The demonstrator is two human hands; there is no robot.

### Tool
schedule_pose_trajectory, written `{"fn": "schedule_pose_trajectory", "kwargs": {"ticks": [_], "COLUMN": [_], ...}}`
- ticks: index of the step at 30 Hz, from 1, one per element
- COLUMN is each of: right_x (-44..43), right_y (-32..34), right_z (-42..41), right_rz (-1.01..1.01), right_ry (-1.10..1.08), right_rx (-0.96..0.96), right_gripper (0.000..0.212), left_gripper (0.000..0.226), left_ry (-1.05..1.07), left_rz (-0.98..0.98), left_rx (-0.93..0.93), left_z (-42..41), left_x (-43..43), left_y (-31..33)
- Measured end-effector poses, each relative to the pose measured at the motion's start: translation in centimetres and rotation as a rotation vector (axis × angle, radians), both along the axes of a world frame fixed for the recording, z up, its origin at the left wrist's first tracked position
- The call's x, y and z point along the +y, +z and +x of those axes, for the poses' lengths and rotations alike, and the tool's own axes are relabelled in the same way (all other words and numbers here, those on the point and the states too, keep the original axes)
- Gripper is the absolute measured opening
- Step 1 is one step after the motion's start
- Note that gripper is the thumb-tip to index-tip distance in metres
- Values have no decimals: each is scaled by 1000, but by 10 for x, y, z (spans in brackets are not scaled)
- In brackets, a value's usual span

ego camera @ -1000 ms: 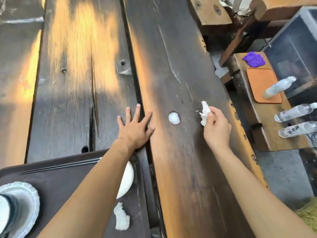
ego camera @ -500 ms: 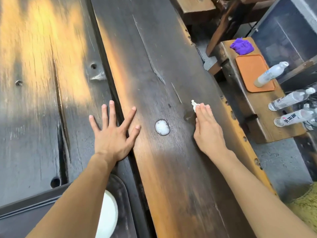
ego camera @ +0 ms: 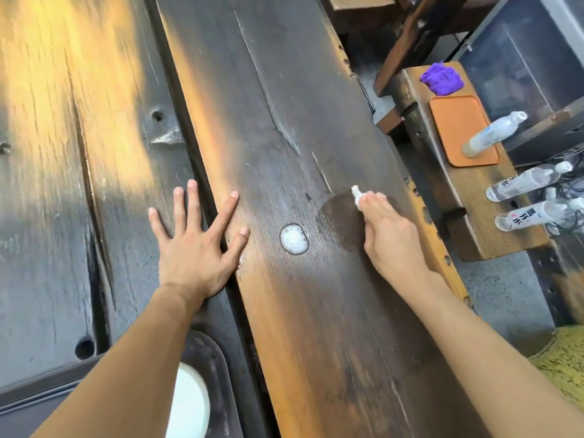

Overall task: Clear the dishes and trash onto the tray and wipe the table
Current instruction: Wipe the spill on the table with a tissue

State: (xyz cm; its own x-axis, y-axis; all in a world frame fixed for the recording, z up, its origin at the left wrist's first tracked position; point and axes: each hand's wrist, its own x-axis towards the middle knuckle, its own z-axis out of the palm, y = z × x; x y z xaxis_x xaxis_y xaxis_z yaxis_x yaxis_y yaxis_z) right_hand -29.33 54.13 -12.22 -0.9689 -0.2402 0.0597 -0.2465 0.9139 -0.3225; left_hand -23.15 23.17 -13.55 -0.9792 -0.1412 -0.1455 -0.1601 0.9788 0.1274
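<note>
A white tissue wad (ego camera: 357, 194) sits under the right hand (ego camera: 390, 238), pressed flat onto the dark wooden counter (ego camera: 284, 105); only a small end pokes out past the fingertips. The right grip is closed down over the wad, fingers together and laid low on the wood. Beneath and left of that hand there's a round dark damp patch (ego camera: 339, 222) on the plank. Just left of the patch, apart from it, lies a small round blob of white foam (ego camera: 294, 239) w/ a dark wet rim.

The left hand (ego camera: 196, 248) lies palm-down, fingers spread wide, holding nothing, straddling the gap betw. two planks. Thumb tip is near the foam but not touching.

At the bottom left, a dark tray (ego camera: 218, 368) rests on the counter, its rounded corner showing beside the left forearm. A white dish (ego camera: 189, 403) sits in it, partly hidden by the arm.

To the right, lower than the counter, a wooden side bench (ego camera: 505, 229) carries an orange mat (ego camera: 455, 128) w/ a clear bottle (ego camera: 493, 134) standing on it, a crumpled purple cloth (ego camera: 442, 79) just beyond the mat, and two more clear bottles (ego camera: 531, 181) nearer the bench's right edge. A yellow-green woven thing (ego camera: 565, 361) shows at the far right edge; can't tell what it is.
</note>
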Motion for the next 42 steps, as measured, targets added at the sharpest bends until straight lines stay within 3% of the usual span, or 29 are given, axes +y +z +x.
{"fn": "schedule_pose_trajectory", "kwargs": {"ticks": [2, 6, 16, 23, 27, 30, 36, 38, 42], "right_x": [-9, -25, -68, -47, -77, -56, -38, -64, -56], "right_y": [4, 13, 4, 11, 10, 13, 19, 15, 11], "right_z": [3, 3, 88, 27, 41, 76, 22, 27, 81], "right_rz": [-56, -204, -172, -136, -36, -76, -105, -78, -67], "right_ry": [77, -62, 301, 58, 330, 484, 50, 157, 571], "right_rx": [59, 43, -44, 57, -46, -69, 21, -45, -149], "right_gripper": [36, 29, 40, 41, 50, 57, 48, 50, 54], "left_gripper": [63, 64, 63, 63, 63, 63, 63, 62, 63], "left_ry": [-2, -5, 0, -1, -3, -5, -4, -5, -12], "left_rz": [-3, -9, -6, -1, 1, 5, 3, 12, 5], "left_rx": [1, 0, 1, -8, -8, -4, -6, 4, 1], "left_z": [0, -1, -1, -1, -1, -1, -1, 0, -1], "left_x": [0, 1, 1, 0, 0, 0, 0, 1, 0], "left_y": [0, 0, 1, 0, 1, 2, 2, 1, 1]}}
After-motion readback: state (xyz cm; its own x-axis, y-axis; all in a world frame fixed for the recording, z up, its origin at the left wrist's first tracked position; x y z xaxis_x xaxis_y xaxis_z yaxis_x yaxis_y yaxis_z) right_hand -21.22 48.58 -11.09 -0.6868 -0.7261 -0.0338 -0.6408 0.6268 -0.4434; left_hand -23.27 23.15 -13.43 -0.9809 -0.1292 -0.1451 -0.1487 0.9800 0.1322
